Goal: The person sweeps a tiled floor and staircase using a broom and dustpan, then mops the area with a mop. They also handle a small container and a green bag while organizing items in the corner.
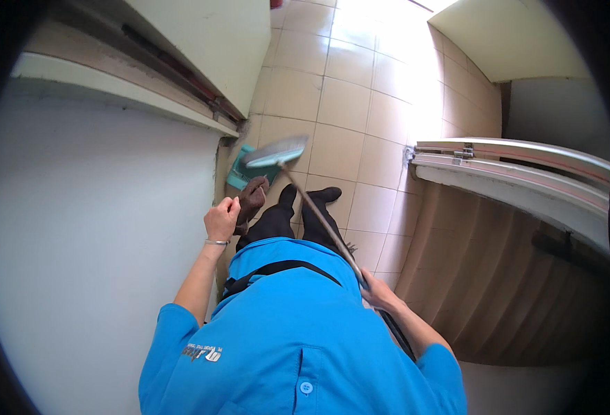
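Observation:
My right hand (379,290) is closed around the long handle of a broom (319,217), at the right side of my waist. The broom's head (276,152), blurred, with pale blue and grey parts, lies over a teal dustpan (238,176) on the tiled floor and hides part of it. My left hand (222,218), with a silver bracelet at the wrist, is closed on a brown cloth (253,199) that hangs beside my legs. Whether that hand also holds the dustpan's handle cannot be seen.
A white wall (97,207) stands close on my left, with a pale door panel (217,41) ahead of it. To the right, a metal-railed ledge (512,161) juts out above brown steps (471,270). Beige floor tiles (341,98) run ahead towards bright light.

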`<state>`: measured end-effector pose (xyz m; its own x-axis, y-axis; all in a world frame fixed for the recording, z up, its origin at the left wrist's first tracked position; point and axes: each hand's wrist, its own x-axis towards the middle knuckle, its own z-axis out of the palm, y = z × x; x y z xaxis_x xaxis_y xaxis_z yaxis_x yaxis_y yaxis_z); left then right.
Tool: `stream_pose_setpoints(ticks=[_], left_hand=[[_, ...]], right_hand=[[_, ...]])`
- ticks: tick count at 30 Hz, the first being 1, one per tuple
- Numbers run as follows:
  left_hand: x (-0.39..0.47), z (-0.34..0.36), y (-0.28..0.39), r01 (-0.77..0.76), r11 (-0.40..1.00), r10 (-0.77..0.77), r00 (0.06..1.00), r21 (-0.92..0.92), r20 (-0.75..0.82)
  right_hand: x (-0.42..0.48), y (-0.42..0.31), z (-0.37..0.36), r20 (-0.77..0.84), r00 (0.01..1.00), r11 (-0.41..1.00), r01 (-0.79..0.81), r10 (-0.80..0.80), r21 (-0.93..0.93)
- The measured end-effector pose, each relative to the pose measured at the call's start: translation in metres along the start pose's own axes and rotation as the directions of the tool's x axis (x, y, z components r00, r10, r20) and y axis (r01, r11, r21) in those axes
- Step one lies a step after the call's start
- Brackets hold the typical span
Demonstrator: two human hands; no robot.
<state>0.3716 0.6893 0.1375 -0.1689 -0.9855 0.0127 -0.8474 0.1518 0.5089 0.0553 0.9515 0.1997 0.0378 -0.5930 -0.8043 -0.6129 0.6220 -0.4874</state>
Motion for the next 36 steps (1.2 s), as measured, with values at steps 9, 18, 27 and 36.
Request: stream_pose_setpoints(ticks=[9, 18, 27, 36], left_hand=[[0.017, -0.016, 0.022, -0.127, 0.989, 0.133, 0.987, -0.077, 0.085], [0.059, -0.017, 0.115, -0.56, 0.826, 0.535, 0.739, -0.068, 0.41], [0.053, 0.04, 0.169, -0.814, 0.533, 0.798, 0.393, -0.231, 0.456], [-0.042, 0.084, 0.286, -0.797, 0.519, 0.744, 0.246, -0.307, 0.621]], right_hand=[[-0.065, -0.023, 0.031, -0.203, 0.966, 0.88, -0.043, 0.157, 0.474], [-0.062, -0.004, -0.006, -0.392, 0.883, 0.249, 0.331, 0.259, 0.91], [-0.043, 0.012, -0.06, -0.587, 0.755, -0.088, 0.633, 0.292, 0.769], [-0.032, -0.03, -0.052, -0.711, 0.692, 0.341, 0.644, 0.122, 0.685]])
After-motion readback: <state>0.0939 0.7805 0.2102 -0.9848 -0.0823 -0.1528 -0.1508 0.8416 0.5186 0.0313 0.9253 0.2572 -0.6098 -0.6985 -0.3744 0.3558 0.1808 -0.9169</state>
